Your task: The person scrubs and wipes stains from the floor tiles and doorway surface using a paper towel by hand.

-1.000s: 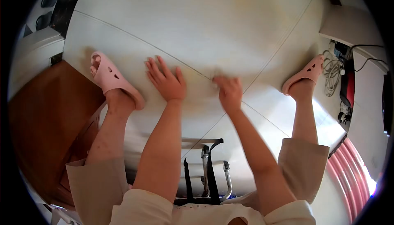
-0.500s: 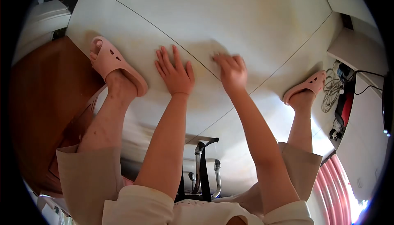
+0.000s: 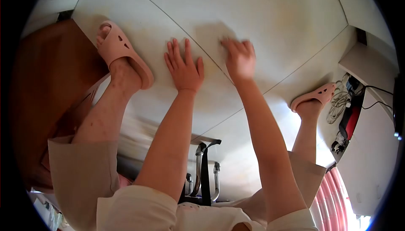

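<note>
Palm down with fingers spread, my left hand [image 3: 185, 71] lies on the pale tiled floor [image 3: 270, 16], just left of a dark tile seam. Right of that seam, my right hand [image 3: 241, 60] is curled, its fingers bent towards the floor and blurred by motion. A small dark blur shows at its fingertips; what it is, if anything, cannot be made out. A shadow falls on the floor beyond the right hand. My feet are set wide apart in pink slippers, the left one [image 3: 122, 49] near my left hand, the right one [image 3: 314, 97] far to the right.
A brown wooden panel [image 3: 55, 87] stands at the left. Coiled pale cables [image 3: 337, 104] and a red and black object [image 3: 350, 121] lie beside a white cabinet [image 3: 371, 155] at the right. Metal tubes with black straps [image 3: 205, 172] are below, between my legs. A pink curtain [image 3: 333, 197] hangs lower right.
The view has shifted and turned. My left hand stays flat beside the seam. My right hand stays curled and blurred, now over the floor slightly farther forward along the seam.
</note>
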The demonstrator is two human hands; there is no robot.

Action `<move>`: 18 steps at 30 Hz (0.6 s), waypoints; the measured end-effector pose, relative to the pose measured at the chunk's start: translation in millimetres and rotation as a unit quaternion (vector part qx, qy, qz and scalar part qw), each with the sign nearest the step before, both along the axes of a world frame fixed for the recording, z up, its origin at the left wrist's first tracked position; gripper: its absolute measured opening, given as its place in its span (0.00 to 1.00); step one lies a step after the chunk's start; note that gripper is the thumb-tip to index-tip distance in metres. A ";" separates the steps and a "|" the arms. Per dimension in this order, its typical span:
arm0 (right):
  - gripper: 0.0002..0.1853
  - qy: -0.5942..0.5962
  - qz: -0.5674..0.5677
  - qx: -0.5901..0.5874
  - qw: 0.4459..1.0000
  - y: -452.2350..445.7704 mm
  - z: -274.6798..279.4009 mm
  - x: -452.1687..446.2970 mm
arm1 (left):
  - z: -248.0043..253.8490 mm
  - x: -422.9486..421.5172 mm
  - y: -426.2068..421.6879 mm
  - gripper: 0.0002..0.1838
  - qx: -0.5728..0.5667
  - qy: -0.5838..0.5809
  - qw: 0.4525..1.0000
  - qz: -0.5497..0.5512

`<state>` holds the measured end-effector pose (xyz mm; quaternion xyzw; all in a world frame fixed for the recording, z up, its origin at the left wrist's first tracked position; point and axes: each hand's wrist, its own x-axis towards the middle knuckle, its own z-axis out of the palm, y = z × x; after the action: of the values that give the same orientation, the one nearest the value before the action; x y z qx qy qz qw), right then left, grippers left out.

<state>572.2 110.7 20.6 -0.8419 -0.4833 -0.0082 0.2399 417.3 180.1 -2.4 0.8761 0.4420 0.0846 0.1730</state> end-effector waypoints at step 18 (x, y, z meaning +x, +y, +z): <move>0.15 0.006 0.000 -0.041 0.999 19.1 6.2 3.6 | 4.2 -6.7 -2.9 0.36 -0.005 0.000 1.000 0.002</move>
<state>575.8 129.8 26.8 -0.8510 -0.4817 0.0170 0.2084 410.6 177.2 1.7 0.8745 0.4437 0.0828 0.1775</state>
